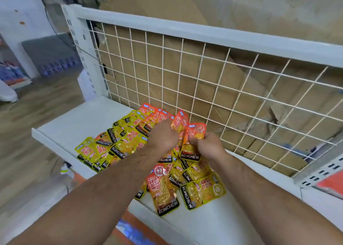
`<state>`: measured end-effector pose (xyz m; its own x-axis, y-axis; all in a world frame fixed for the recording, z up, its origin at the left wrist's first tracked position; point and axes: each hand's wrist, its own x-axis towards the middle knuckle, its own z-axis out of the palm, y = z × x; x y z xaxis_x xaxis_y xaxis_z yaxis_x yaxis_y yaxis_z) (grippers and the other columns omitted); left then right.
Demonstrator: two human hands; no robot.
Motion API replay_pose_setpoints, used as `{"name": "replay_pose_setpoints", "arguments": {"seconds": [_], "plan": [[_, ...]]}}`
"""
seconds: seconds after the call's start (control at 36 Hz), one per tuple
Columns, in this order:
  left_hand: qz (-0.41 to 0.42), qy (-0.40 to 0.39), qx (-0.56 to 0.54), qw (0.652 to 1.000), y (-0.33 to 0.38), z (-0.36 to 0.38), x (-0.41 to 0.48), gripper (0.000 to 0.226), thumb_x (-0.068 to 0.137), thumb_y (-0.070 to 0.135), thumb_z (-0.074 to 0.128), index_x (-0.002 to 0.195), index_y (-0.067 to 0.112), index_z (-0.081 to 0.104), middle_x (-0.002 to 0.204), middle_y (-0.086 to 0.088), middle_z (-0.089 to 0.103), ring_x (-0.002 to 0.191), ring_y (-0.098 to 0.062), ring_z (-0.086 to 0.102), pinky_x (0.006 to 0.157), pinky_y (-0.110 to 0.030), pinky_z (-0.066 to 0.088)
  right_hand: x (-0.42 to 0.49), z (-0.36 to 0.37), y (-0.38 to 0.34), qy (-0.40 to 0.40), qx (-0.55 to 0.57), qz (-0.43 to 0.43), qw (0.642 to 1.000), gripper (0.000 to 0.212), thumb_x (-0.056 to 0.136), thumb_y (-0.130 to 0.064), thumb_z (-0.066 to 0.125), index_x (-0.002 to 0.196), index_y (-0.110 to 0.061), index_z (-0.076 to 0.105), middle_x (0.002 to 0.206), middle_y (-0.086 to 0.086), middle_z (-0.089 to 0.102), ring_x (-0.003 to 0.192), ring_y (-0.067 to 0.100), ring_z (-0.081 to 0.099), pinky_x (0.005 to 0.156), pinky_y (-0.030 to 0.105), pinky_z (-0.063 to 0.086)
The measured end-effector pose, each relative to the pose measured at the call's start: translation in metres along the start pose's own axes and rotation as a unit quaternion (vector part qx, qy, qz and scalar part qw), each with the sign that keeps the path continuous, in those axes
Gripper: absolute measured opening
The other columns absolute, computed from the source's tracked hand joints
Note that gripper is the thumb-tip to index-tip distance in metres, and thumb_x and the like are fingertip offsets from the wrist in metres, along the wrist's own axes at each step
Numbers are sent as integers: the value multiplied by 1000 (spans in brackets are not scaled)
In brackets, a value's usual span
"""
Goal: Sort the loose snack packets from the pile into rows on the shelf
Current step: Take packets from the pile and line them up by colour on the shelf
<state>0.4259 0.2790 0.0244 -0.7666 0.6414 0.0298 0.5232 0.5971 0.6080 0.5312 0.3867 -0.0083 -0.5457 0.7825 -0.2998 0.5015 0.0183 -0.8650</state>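
The right hand (207, 146) grips an orange packet (194, 133) by its middle and holds it upright above the heap. The left hand (163, 136) sits just beside it, knuckles up, fingers curled down among orange packets at the back. Whether it holds one cannot be told. The pile (122, 146) of yellow and orange packets lies loose on the white shelf (74, 122), reaching the wire grid (204, 78). Cardboard (241, 100) stands behind the grid.

"KONCHEW" on orange packet (164, 191), on yellow packets (203, 191)
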Motion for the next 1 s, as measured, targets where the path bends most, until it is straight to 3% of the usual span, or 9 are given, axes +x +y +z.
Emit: {"name": "replay_pose_setpoints", "arguments": {"seconds": [0.08, 0.17, 0.22, 0.33, 0.42, 0.53, 0.67, 0.83, 1.0], "plan": [[-43, -32, -63, 997, 5, -3, -13, 40, 87, 6, 50, 126, 0, 57, 134, -18, 56, 123, -32, 53, 94, -32, 43, -20, -10, 3, 20, 24, -6, 1000, 7, 79, -9, 67, 81, -14, 71, 83, 3, 75, 78, 26, 71, 77, 42, 60], [-47, -53, -103, 992, 8, -1, -32, 11, 81, 3, 53, 87, 9, 60, 84, -12, 61, 85, -29, 59, 65, -31, 41, -46, -22, 9, 15, 30, -14, 999, 11, 84, -2, 63, 83, -12, 67, 73, 2, 70, 59, 18, 62, 51, 23, 48], [-46, -72, -138, 987, 12, 4, -48, 18, 79, 1, 58, 79, 18, 54, 71, -1, 52, 72, -24, 54, 60, -30, 39, -65, -30, 17, 17, 26, -21, 999, 13, 88, -1, 63, 81, -12, 65, 65, 3, 63, 49, 15, 55, 42, 18, 39], [-55, -131, -232, 962, 20, 25, -73, 27, 76, -2, 68, 89, 20, 60, 96, -2, 61, 89, -17, 58, 65, -22, 43, -96, -46, 44, 65, 11, -4, 998, 12, 83, -13, 73, 75, -6, 68, 62, 7, 64, 50, 16, 51, 49, 25, 37], [-46, -176, -251, 951, 30, 39, -96, 27, 75, -4, 68, 69, 17, 52, 70, -3, 50, 61, -18, 45, 54, -24, 34, -123, -63, 70, 121, 13, 21, 992, 27, 75, -22, 80, 72, 1, 66, 63, 11, 66, 54, 20, 53, 56, 32, 42], [16, -230, -188, 955, 59, 47, -130, 9, 85, 3, 61, 76, 7, 61, 68, -8, 51, 67, -25, 52, 55, -27, 41, -159, -95, 91, 153, 14, 45, 987, 38, 74, -19, 82, 53, -15, 51, 59, 7, 58, 57, 21, 51, 58, 31, 38], [53, -245, -177, 952, 96, 67, -165, 36, 75, -4, 63, 50, 12, 42, 51, 1, 41, 47, -14, 40, 44, -23, 28, -192, -136, 116, 178, 31, 49, 982, 38, 80, -16, 78, 57, -17, 48, 65, 8, 63, 62, 23, 56, 63, 32, 41], [38, -306, -227, 924, 149, 107, -218, 23, 75, -7, 66, 67, 14, 61, 59, -2, 56, 51, -16, 48, 48, -21, 36, -242, -196, 162, 215, 42, 69, 973, 40, 84, -16, 75, 58, -19, 46, 59, 5, 53, 55, 20, 47, 56, 30, 36], [26, -328, -252, 910, 207, 155, -291, 22, 77, -8, 68, 70, 12, 62, 61, -2, 61, 53, -16, 54, 51, -24, 45, -305, -273, 216, 224, 53, 84, 970, 40, 88, -16, 72, 60, -19, 44, 53, 0, 46, 47, 15, 41, 47, 24, 32]]}}
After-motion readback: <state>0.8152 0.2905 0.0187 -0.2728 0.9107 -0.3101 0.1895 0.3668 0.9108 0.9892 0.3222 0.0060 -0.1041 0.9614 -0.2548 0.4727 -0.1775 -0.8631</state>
